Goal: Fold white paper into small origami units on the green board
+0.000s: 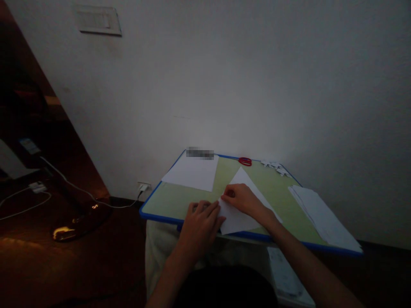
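Note:
A white sheet of paper (pixel 239 218), with a pointed far corner and a slanting right edge, lies in front of me on a small green table (pixel 173 201); it looks folded. My left hand (pixel 203 222) holds the sheet's left edge, its fingers curled and its thumb on the paper. Just beyond, my right hand (pixel 241 198) has fingertips pinched together on the same left edge, close to the left fingers. The underside of the paper and part of that edge are hidden by my hands.
Another white sheet (pixel 192 171) lies back left. Red-handled scissors (pixel 245 161) and white paper cut-outs (pixel 278 167) are along the far edge. Stacked paper (pixel 324 218) lies at the right. A wall (pixel 224 85) stands behind; a white cable (pixel 80 192) runs at the left.

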`<state>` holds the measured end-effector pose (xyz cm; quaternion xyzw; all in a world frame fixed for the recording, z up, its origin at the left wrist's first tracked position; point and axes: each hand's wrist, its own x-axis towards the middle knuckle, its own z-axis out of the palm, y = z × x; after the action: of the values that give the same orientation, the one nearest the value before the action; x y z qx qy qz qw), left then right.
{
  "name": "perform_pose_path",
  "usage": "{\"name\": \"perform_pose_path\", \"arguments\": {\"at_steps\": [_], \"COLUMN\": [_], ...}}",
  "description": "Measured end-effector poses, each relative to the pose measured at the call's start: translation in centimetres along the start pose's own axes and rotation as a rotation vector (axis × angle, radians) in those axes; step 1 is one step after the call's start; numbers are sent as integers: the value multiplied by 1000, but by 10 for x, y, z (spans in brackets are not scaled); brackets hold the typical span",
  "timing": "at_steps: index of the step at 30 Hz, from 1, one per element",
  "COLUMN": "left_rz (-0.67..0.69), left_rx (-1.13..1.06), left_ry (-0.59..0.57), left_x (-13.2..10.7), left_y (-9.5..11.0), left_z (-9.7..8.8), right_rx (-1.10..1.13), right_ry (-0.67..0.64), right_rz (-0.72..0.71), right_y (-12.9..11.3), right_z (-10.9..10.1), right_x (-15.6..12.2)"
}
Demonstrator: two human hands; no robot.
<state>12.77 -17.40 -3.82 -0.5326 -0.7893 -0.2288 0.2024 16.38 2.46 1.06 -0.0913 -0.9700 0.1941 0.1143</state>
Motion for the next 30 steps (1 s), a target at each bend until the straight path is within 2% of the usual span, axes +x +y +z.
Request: {"name": "perform_pose_path", "arguments": {"at_steps": [3,10,18,23,26,30], "left_rz": [2,-1,-43,-53,-59,-67], "left_rx": [9,25,-5,-22,-37,-39], "left_ry": [1,-15,-1,-2,-3,1], "left_x": [-1,2,1,1,1,2], "left_y": [1,2,4,4,3,3], "left_z": [-1,-4,-5,-6,-6,-6], "right_rx": [-58,-28,17,-36,-86,-138], "right_ry": [-30,-119,-151,-142,-130,-23], "right_rz": [-31,-145,-132,-136,-60,-26], "right_y": [0,4,17,26,33,34], "right_z": [-2,-2,0,0,-4,-7], "right_x": [7,21,27,33,40,36]}}
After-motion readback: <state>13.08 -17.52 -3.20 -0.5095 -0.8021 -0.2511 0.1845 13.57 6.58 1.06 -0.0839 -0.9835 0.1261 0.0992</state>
